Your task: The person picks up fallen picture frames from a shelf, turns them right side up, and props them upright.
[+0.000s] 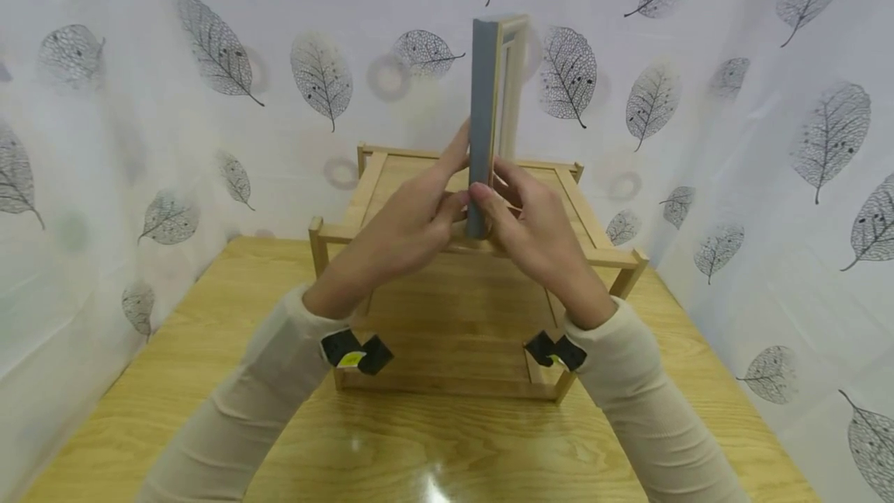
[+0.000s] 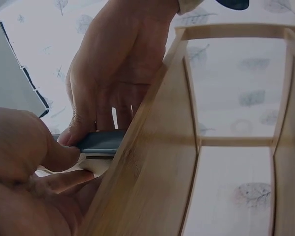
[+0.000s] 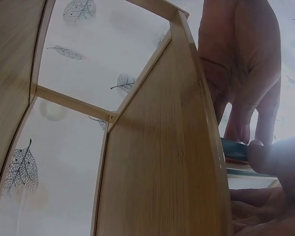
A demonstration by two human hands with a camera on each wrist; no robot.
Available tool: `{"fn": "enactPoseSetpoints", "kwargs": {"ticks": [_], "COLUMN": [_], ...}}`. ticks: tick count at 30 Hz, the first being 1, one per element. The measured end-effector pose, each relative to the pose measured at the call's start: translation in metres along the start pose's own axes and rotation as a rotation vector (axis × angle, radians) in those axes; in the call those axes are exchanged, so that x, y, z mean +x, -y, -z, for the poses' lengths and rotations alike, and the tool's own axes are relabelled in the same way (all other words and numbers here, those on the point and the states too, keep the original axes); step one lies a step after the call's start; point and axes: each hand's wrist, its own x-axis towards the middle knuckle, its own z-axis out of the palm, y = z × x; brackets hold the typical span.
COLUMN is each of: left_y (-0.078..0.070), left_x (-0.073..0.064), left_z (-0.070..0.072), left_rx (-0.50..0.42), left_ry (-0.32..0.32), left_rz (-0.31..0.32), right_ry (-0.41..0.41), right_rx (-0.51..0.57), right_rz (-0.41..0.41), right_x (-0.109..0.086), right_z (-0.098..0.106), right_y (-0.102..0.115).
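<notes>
A picture frame (image 1: 482, 115) stands upright in both hands, turned nearly edge-on, with a blue-grey side and a cream inner border facing right. Around its lower left part, my left hand (image 1: 408, 220) pinches it, thumb in front and fingers behind. From the right, my right hand (image 1: 541, 227) grips the same lower part, its thumb pressed on the blue-grey edge. Directly beneath is a wooden two-tier rack (image 1: 475, 386), whose top the frame's lower end overlaps in the head view. The left wrist view shows a blue-grey edge (image 2: 101, 141) between thumb and fingers.
The rack stands on a wood-grain table (image 1: 433, 449), with raised corner posts (image 1: 317, 227) and a lower shelf (image 1: 447, 355). Close behind and at both sides hangs a white curtain (image 1: 419, 115) printed with leaves.
</notes>
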Motion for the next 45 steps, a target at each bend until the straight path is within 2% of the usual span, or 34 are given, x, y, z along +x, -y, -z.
{"fn": "enactPoseSetpoints", "kwargs": {"ticks": [6,15,23,29,37,45], "left_y": [-0.001,-0.001,0.0,0.001,0.001,-0.002], "left_x": [-0.001,-0.002,0.001,0.003,0.005,0.007], "left_z": [0.0,0.002,0.0,-0.001,0.0,-0.001], "left_rx": [-0.016,0.059,-0.016,-0.062,-0.016,0.052], "left_ry": [0.003,0.009,0.061,0.085,0.1,0.076], "left_rz": [0.054,0.08,0.054,0.06,0.088,0.162], "right_ry": [0.001,0.016,0.034,0.056,0.088,0.102], "right_rx": [0.018,0.015,0.038,0.051,0.038,0.034], "right_rz": [0.01,0.022,-0.021,-0.053,-0.067,-0.074], "right_x": [0.0,0.0,0.001,0.001,0.001,0.002], "right_z": [0.001,0.004,0.006,0.01,0.013,0.015], "right_y": [-0.001,-0.003,-0.004,-0.004,-0.002,-0.002]}}
